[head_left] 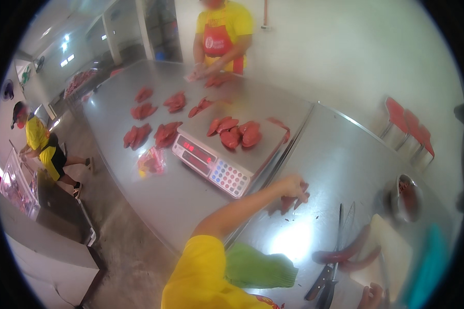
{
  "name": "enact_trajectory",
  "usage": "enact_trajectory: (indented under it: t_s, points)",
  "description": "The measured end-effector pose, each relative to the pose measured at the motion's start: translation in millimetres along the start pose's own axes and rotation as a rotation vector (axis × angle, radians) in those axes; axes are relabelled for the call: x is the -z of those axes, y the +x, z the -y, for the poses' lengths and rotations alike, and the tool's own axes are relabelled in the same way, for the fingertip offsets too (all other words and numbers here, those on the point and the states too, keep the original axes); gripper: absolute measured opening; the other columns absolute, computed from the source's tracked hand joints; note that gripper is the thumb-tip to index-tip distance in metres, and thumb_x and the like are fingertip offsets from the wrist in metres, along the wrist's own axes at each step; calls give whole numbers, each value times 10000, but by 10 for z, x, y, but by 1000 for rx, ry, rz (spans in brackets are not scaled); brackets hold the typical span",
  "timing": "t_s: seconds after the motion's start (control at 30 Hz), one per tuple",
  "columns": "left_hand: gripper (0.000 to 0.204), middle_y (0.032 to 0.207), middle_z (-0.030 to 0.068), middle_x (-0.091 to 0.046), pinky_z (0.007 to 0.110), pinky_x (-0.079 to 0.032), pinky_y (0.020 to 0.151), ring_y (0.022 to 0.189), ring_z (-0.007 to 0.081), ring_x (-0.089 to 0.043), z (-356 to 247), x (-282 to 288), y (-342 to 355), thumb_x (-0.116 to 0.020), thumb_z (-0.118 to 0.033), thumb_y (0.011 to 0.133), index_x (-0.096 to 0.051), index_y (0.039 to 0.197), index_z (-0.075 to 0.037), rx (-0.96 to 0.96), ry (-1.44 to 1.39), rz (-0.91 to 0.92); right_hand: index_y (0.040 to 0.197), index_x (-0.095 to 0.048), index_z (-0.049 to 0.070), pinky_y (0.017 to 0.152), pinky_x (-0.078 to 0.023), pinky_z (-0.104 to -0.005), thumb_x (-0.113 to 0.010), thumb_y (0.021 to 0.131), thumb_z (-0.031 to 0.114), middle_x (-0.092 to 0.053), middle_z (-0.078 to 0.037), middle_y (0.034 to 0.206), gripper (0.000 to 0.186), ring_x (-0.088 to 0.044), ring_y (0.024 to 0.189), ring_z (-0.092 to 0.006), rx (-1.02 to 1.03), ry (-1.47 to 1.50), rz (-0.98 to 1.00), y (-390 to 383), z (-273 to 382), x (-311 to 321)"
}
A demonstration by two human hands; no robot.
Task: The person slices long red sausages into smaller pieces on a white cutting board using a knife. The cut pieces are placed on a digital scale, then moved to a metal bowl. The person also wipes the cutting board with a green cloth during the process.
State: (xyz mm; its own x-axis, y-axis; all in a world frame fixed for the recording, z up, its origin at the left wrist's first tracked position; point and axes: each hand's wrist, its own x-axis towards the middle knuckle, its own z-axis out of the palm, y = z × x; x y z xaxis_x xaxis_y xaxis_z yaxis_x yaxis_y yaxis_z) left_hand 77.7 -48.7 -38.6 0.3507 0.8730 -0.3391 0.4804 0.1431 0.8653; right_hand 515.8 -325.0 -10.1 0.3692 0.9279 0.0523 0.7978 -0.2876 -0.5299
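My left hand point(293, 185) reaches out over the steel table point(340, 165) and closes on a few dark red meat pieces point(290, 202) lying just right of the scale. The digital scale point(227, 154) carries several red meat slices point(236, 133) on its platform. Only a small part of my right hand point(371, 297) shows at the bottom edge, next to a white cutting board point(394, 247). Its fingers are hidden. Long reddish sausage-like pieces point(345, 253) lie at the board's left edge, with knives point(327, 275) beside them.
More meat piles point(154, 121) and a plastic bag of meat point(150, 161) lie on the left steel counter. A co-worker in a red apron point(219, 41) handles meat at the far end. A metal bowl point(408, 198), a green cloth point(258, 267), red stools point(410, 129) and another person point(38, 141) are around.
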Motion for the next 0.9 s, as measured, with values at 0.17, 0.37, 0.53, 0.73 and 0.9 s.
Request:
enact_trajectory:
  t_s: [0.17,0.37,0.53,0.73,0.9]
  points:
    - [406,703,140,-664,369,-494,587,625,249,-641,493,-151,171,-825,-261,658,-648,861,44,-99,41,49,1202,-591,39,824,-526,-360,-669,897,280,-615,-147,1136,396,-607,1015,-250,31,33,-19,42,-155,-57]
    - [327,679,76,-631,261,-413,383,505,164,-623,314,629,-230,-783,-275,763,-600,872,-27,-73,-410,-247,1218,-578,36,827,-523,-364,-652,909,289,-608,-174,1144,407,-601,1028,-254,44,22,-21,93,-271,-71]
    - [395,752,69,-644,249,-383,391,497,142,-587,265,1720,-467,-785,-338,773,-624,932,-14,-313,-634,-847,1231,-561,22,852,-513,-377,-626,924,318,-599,-209,1148,432,-599,1039,-278,45,5,31,116,-165,-83]
    - [415,761,114,-658,321,-477,492,516,207,-615,436,2355,-582,-777,-326,778,-617,912,33,-80,3,-996,1234,-558,11,863,-512,-376,-622,926,331,-596,-207,1158,450,-597,1051,-287,-34,-17,71,162,27,-108]
    - [407,773,180,-674,372,-536,611,618,276,-672,655,2649,-584,-765,-278,750,-615,935,52,-80,325,-1214,1220,-573,8,841,-520,-371,-640,913,325,-601,-208,1157,446,-602,1039,-283,-14,-19,43,191,16,-110]
